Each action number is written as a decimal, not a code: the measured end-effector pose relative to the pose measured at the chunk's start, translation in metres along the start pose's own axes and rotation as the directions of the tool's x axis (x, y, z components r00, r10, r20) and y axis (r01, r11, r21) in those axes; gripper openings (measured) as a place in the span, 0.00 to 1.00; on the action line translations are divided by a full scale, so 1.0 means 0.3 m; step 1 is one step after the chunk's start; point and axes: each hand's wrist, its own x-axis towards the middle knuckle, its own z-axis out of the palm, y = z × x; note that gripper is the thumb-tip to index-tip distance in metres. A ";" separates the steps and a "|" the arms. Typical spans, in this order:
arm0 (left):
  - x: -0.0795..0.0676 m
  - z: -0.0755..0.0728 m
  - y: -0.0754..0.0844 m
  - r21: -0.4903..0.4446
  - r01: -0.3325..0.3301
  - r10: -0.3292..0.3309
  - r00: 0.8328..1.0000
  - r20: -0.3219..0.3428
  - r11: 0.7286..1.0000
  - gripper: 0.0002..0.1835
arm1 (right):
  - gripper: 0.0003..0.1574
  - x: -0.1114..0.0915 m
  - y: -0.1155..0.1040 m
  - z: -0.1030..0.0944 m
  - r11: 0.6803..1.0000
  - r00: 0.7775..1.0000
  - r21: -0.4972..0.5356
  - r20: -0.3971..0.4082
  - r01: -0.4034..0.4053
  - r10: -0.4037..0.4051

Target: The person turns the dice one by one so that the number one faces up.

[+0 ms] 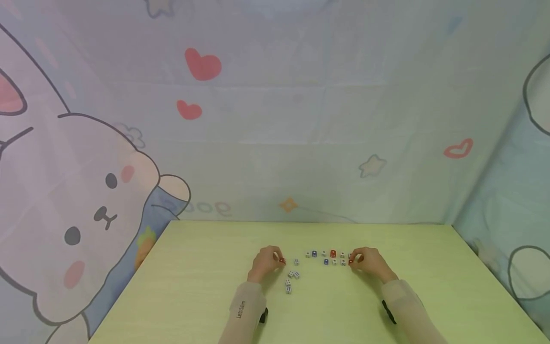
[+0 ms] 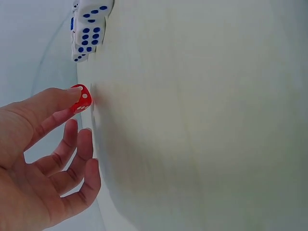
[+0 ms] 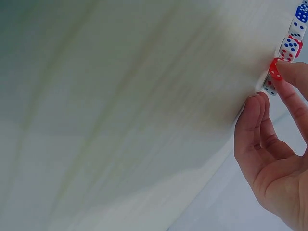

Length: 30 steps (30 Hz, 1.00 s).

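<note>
- Nearest me, my beige left sleeve [image 1: 248, 306] lies near five loose white cube dice [image 1: 288, 289]; swing that forearm inward and I could sweep them across the pale yellow-green table [image 1: 193, 286].
- Out to the fingertips: my left hand [image 1: 264, 263] pinches a red cube die with white pips [image 2: 85, 101] between thumb and forefinger, the other fingers loosely bent. Slim hold, smooth faces; squeeze off-centre and it could spin away. Whether it touches the table, I can't tell.
- Over to my right hand [image 1: 371, 263], thumb and finger gripping a second red die [image 1: 350, 262] at the front row's right end. Tight quarters! Its white neighbour [image 1: 343, 262] sits just beside; push too hard and that row could go crooked.
- Just behind, a partly covered white die [image 3: 269, 88] ends the back row; a stray fingertip could shove it.
- Now the count, near to far: five loose white; one red in my left fingers; front row four, being one blue [image 1: 326, 262], two white, my pinched red; back row six, with four white, one blue [image 1: 314, 253], one red [image 1: 333, 253]. Sixteen showing: eleven white, three red, two blue.
</note>
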 end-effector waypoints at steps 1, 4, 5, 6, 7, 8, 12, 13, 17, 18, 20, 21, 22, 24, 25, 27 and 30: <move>0.003 0.001 0.000 0.004 0.001 -0.001 1.000 0.001 1.000 0.05 | 0.04 0.002 0.002 -0.001 1.000 1.000 0.000 0.001 0.000 0.000; 0.011 0.006 -0.002 0.009 0.000 0.000 1.000 0.001 1.000 0.05 | 0.04 0.007 0.004 -0.004 1.000 1.000 0.004 0.002 0.010 -0.010; 0.013 0.008 -0.002 0.010 0.000 0.000 1.000 0.002 1.000 0.04 | 0.04 0.009 0.004 -0.005 1.000 1.000 0.009 0.002 0.010 -0.010; 0.016 0.009 -0.001 0.009 0.002 -0.002 1.000 0.003 1.000 0.04 | 0.04 0.011 0.005 -0.007 1.000 1.000 0.010 0.002 0.011 -0.011; 0.018 0.010 -0.001 0.010 0.001 -0.001 1.000 0.002 1.000 0.04 | 0.03 0.013 0.005 -0.009 1.000 1.000 0.011 0.001 0.013 -0.013; 0.020 0.011 -0.001 0.008 0.002 -0.002 1.000 0.001 1.000 0.04 | 0.03 0.015 0.006 -0.012 1.000 1.000 0.008 0.000 0.017 -0.017; 0.029 0.013 -0.002 0.009 0.016 -0.016 1.000 0.001 1.000 0.05 | 0.03 0.025 0.008 -0.020 1.000 1.000 0.003 0.001 0.017 -0.017; 0.032 0.014 -0.003 0.009 0.021 -0.021 1.000 0.003 1.000 0.05 | 0.03 0.028 0.010 -0.021 1.000 1.000 0.001 0.002 0.019 -0.019; 0.043 0.017 0.001 0.010 0.028 -0.028 1.000 0.009 1.000 0.04 | 0.03 0.038 0.014 -0.023 1.000 1.000 -0.002 0.007 0.027 -0.027; 0.047 0.016 0.007 0.012 0.019 -0.019 1.000 0.007 1.000 0.04 | 0.03 0.041 0.016 -0.022 1.000 1.000 -0.004 0.007 0.029 -0.029; 0.054 0.017 0.025 0.014 -0.007 0.007 1.000 -0.003 1.000 0.04 | 0.03 0.047 0.021 -0.020 0.999 0.999 -0.006 0.008 0.031 -0.031; 0.059 0.017 0.038 0.014 -0.021 0.021 1.000 -0.008 1.000 0.04 | 0.03 0.049 0.024 -0.019 0.999 0.999 -0.008 0.010 0.034 -0.034; 0.063 0.018 0.055 0.016 -0.035 0.035 0.999 -0.011 0.999 0.04 | 0.04 0.052 0.026 -0.018 0.999 0.999 -0.010 0.011 0.034 -0.034; 0.075 0.028 0.090 0.016 -0.062 0.062 0.998 -0.013 0.998 0.05 | 0.04 0.053 0.029 -0.016 0.999 0.999 -0.013 0.013 0.032 -0.032; 0.080 0.037 0.107 0.015 -0.071 0.071 0.997 -0.012 0.997 0.05 | 0.04 0.053 0.029 -0.016 0.999 0.999 -0.013 0.015 0.030 -0.030; 0.093 0.061 0.136 0.017 -0.078 0.078 0.997 -0.002 0.997 0.05 | 0.04 0.053 0.028 -0.016 1.000 1.000 -0.007 0.020 0.021 -0.021; 0.110 0.111 0.164 0.045 -0.091 0.090 0.996 0.014 0.995 0.06 | 0.05 0.052 0.025 -0.015 1.000 1.000 0.001 0.024 0.007 -0.007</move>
